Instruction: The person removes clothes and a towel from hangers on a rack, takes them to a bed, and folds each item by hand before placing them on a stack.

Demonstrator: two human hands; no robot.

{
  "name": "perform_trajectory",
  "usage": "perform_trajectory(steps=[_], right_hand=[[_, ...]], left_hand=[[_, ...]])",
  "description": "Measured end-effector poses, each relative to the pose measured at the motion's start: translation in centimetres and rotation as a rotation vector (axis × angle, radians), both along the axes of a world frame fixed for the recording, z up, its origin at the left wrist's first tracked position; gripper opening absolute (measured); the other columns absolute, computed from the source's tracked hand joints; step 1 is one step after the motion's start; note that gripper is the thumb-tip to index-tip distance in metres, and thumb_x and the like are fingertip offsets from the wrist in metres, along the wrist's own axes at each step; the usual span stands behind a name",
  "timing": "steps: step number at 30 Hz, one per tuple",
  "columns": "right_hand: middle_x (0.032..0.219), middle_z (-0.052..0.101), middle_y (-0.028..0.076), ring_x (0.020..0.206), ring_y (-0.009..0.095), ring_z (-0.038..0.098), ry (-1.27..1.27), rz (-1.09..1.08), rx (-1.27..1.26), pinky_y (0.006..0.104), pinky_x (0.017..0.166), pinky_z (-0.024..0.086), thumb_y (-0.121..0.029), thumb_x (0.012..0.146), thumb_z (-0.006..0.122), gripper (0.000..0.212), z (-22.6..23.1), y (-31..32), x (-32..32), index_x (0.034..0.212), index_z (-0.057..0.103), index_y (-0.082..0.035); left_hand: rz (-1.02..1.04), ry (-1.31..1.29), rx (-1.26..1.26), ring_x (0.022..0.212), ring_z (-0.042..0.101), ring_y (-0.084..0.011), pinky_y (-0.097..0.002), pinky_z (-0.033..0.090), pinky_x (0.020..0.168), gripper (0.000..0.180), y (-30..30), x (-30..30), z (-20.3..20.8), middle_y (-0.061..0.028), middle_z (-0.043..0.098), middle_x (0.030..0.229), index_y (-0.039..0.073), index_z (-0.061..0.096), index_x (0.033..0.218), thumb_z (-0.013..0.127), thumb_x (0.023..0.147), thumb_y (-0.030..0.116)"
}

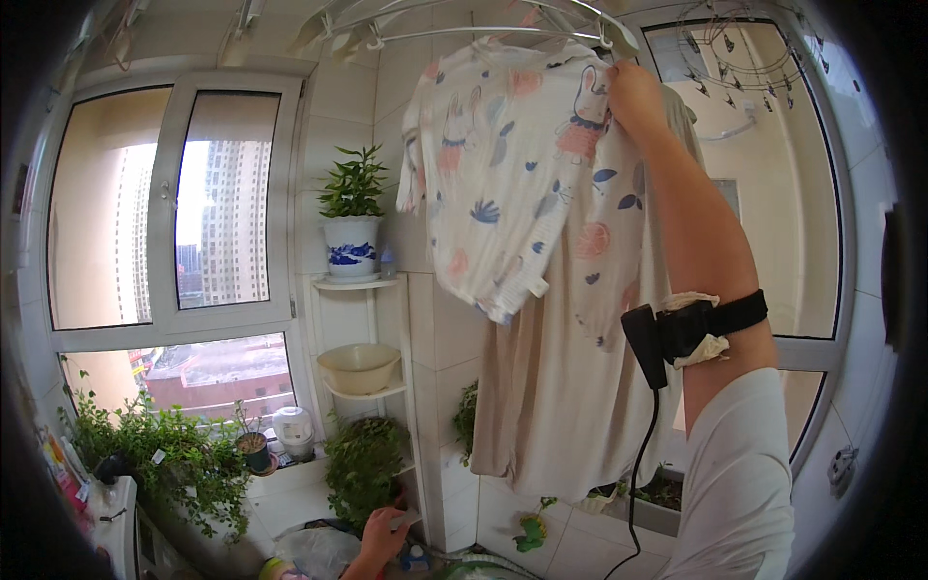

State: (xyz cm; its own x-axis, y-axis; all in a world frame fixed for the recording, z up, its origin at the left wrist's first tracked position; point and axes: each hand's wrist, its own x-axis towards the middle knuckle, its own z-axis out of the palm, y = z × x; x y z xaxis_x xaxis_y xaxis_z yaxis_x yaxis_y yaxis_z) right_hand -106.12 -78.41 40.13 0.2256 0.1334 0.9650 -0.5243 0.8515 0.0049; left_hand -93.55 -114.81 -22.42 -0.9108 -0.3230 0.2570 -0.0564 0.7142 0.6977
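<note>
A child's white long-sleeved top (512,145), printed with rabbits, leaves and pink shapes, hangs from a white drying rack (464,32) overhead. My right hand (636,97) is raised to its upper right edge, with the fingers closed on the cloth beside the rack. Beige trousers (556,396) hang behind and below the top. A black device (646,343) with a cable is strapped to my right forearm. Low down, my left hand (382,536) hangs near the plants with its fingers loosely apart; I see nothing gripped in it.
A corner shelf (406,338) left of the clothes carries a potted plant (351,237) and a cream basin (360,368). Trailing plants (174,464) line the sill under the window (227,198). A round clip hanger (739,48) hangs at upper right.
</note>
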Motion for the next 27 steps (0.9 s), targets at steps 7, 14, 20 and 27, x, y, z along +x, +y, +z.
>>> perform_trajectory(steps=[7,14,20,27], right_hand=[[0.086,0.062,0.023,0.084,0.040,0.058,0.040,0.157,-0.130,0.0447,0.074,0.045,-0.016,0.084,0.047,0.023,-1.8,-2.1,0.5,0.086,0.060,0.002],[0.084,0.061,0.023,0.081,0.040,0.057,-0.056,0.168,-0.121,0.0445,0.071,0.044,-0.019,0.088,0.048,0.023,-10.5,-2.0,2.6,0.089,0.059,0.001],[0.074,0.056,0.020,0.070,0.035,0.054,-0.350,0.255,-0.045,0.0359,0.064,0.043,-0.016,0.090,0.048,0.020,-28.8,-2.6,8.5,0.089,0.055,0.002],[0.068,0.052,0.017,0.058,0.028,0.050,-0.738,0.096,-0.194,0.0300,0.055,0.042,-0.007,0.087,0.050,0.009,-50.3,-3.4,19.4,0.088,0.056,0.000]], left_hand=[[0.001,-0.061,0.058,0.105,0.051,-0.0312,-0.0441,0.046,0.086,0.035,0.3,1.7,-0.2,-0.0142,0.044,0.122,0.009,0.056,0.113,0.062,0.083,0.026],[-0.212,0.255,-0.046,0.084,0.059,-0.0286,-0.0384,0.047,0.072,0.024,-0.3,0.0,-1.9,-0.0149,0.058,0.099,0.003,0.061,0.097,0.065,0.079,0.018],[-0.398,0.623,0.123,0.073,0.061,-0.0252,-0.0305,0.047,0.068,0.009,1.2,-1.7,7.3,-0.0124,0.064,0.084,0.001,0.063,0.088,0.060,0.080,0.006],[-0.958,0.564,0.375,0.077,0.061,-0.0116,-0.0223,0.047,0.067,0.009,8.6,-0.8,10.6,-0.0074,0.063,0.088,-0.002,0.059,0.093,0.057,0.085,0.003]])
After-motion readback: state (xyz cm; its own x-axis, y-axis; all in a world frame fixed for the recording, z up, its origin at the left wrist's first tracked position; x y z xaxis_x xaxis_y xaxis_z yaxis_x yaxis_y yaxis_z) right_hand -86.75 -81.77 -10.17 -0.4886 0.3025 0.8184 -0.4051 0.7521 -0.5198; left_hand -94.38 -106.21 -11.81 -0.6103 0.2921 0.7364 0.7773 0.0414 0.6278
